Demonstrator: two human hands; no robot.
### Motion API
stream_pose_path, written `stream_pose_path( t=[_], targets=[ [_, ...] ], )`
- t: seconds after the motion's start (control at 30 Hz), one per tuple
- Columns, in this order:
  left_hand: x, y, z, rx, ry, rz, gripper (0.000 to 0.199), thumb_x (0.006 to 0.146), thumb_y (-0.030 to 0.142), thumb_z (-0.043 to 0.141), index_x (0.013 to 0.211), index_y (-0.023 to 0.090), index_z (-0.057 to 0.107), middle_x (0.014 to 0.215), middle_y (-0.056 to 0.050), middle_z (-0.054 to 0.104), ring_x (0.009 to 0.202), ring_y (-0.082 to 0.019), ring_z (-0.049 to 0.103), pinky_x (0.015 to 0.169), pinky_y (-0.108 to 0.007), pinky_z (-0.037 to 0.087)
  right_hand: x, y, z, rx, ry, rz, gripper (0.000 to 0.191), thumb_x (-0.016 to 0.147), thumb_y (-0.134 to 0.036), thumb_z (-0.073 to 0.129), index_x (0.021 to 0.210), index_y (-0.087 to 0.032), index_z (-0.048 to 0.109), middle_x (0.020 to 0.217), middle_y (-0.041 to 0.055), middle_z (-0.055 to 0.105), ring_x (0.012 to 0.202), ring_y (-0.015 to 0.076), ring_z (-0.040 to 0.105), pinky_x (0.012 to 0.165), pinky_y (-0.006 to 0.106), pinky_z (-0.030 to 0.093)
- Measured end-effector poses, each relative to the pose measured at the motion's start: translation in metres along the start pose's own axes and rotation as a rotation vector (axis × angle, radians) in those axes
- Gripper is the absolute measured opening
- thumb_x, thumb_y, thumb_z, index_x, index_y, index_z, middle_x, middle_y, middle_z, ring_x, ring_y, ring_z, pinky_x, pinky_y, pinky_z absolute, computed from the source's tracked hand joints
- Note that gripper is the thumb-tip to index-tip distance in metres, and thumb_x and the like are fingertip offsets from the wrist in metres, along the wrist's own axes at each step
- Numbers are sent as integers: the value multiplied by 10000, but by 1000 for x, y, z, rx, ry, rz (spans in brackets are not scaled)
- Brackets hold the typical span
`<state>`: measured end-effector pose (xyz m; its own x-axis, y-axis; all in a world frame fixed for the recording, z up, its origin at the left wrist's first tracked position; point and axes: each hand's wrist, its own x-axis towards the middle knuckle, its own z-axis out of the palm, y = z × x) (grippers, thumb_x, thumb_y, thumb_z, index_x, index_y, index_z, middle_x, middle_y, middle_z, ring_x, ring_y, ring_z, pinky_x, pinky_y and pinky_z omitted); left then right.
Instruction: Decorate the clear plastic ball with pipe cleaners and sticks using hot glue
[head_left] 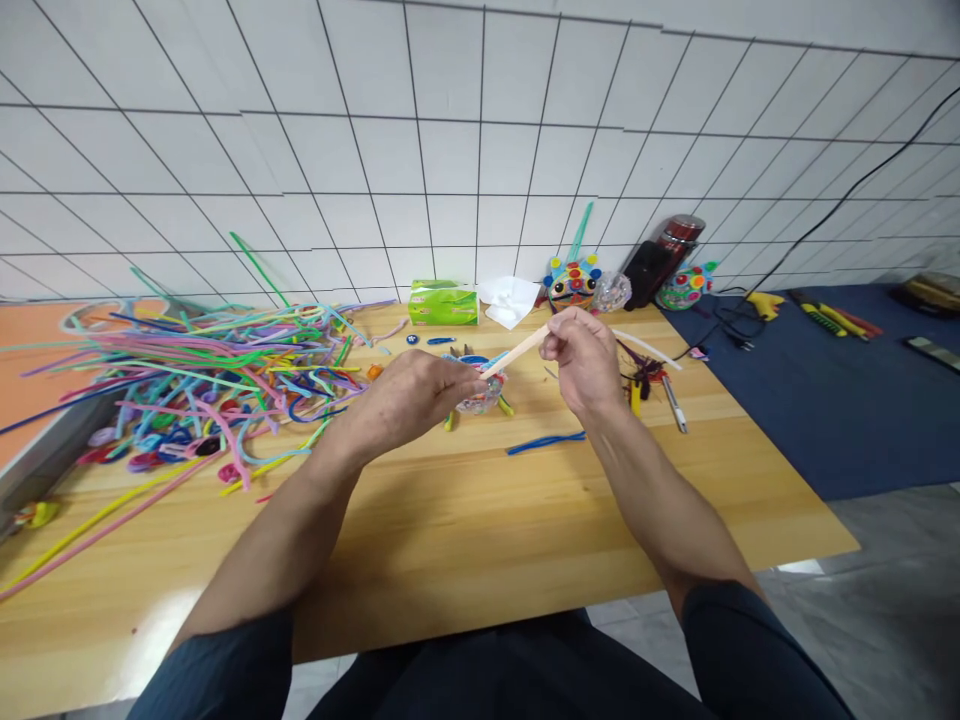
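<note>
Between my two hands stretches a pale peach, straight strip (516, 350), perhaps a pipe cleaner or a flat stick; I cannot tell which. My left hand (416, 393) pinches its lower end, and my right hand (581, 355) grips the upper end with curled fingers. Just beneath it on the table lies a clear plastic piece with coloured bits (480, 400), partly covered by my left fingers. A twisted blue pipe cleaner (546, 442) rests in front of my right hand.
A tangled heap of coloured pipe cleaners (247, 370) spreads over the left side of the wooden table (465, 540). Along the tiled wall stand a green tissue pack (444, 303), a decorated figure (571, 284) and a red flask (679, 240). A white pen (675, 405) and pliers (821, 315) lie rightward.
</note>
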<state>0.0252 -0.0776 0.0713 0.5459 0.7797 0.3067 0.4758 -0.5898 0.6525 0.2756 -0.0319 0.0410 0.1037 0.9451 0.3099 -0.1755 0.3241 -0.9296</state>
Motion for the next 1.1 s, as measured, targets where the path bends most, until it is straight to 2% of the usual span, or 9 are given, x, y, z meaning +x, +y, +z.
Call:
stream_pose_path(
  t=[0.17, 0.27, 0.43, 0.6, 0.67, 0.73, 0.83, 0.9, 1.1],
  targets=[
    [5, -4, -5, -122, -231, -161, 621, 1048, 654, 709, 616, 209, 730, 539, 10, 627, 490, -112, 466, 509, -242, 331, -8, 0, 9, -16, 49, -20, 225, 763, -424, 757, 727, -268, 599, 623, -70, 493, 578, 107, 470, 576, 276, 415],
    [5, -3, -10, -145, -238, -234, 632, 1019, 673, 727, 587, 211, 719, 523, 6, 617, 478, -111, 451, 487, -247, 318, -11, -2, 11, -25, 96, -53, 192, 760, -409, 736, 722, -270, 608, 620, -65, 506, 580, 112, 466, 594, 287, 415],
    [-2, 1, -31, -177, -91, -241, 555, 993, 643, 777, 648, 209, 771, 546, -10, 666, 468, -103, 472, 464, -235, 316, -12, -4, 7, 34, 33, -21, 224, 727, -409, 737, 674, -281, 561, 569, -69, 476, 543, 124, 446, 580, 295, 415],
    [-10, -4, -56, -301, 153, -245, 585, 978, 674, 791, 626, 214, 703, 494, -1, 527, 456, -107, 415, 457, -260, 285, -17, -11, 2, -75, -368, 53, 225, 781, -425, 777, 699, -258, 650, 592, -46, 587, 560, 139, 515, 615, 313, 440],
    [-12, -5, -61, -309, 225, -232, 609, 998, 669, 755, 602, 214, 673, 497, 2, 464, 466, -107, 363, 463, -273, 249, -18, -15, 0, -130, -443, 53, 209, 797, -412, 791, 718, -246, 692, 616, -32, 639, 590, 146, 546, 644, 317, 456],
    [-12, -4, -62, -295, 125, -204, 600, 980, 652, 779, 586, 211, 672, 507, 2, 450, 483, -107, 355, 477, -279, 243, -15, -19, -2, -138, -416, 46, 214, 799, -404, 789, 701, -245, 684, 605, -34, 637, 584, 140, 538, 639, 310, 439],
    [-9, 1, -59, -277, -224, -147, 565, 911, 642, 864, 590, 205, 705, 522, -1, 505, 507, -110, 404, 501, -279, 279, -8, -24, -8, -126, -339, 60, 214, 769, -382, 782, 662, -252, 649, 543, -57, 574, 528, 119, 478, 596, 297, 377],
    [-7, 4, -56, -287, -278, -127, 576, 908, 651, 868, 588, 205, 695, 530, 0, 518, 521, -112, 416, 517, -279, 298, -5, -27, -11, -132, -318, 76, 193, 743, -367, 768, 649, -256, 641, 516, -66, 543, 505, 114, 452, 576, 296, 349],
    [-7, 0, -54, -327, 234, -217, 574, 985, 591, 784, 577, 213, 640, 499, 20, 407, 491, -106, 316, 489, -284, 218, -16, -29, -4, -218, -279, -1, 179, 775, -371, 744, 674, -256, 652, 580, -53, 594, 560, 125, 470, 596, 298, 358]
  ],
)
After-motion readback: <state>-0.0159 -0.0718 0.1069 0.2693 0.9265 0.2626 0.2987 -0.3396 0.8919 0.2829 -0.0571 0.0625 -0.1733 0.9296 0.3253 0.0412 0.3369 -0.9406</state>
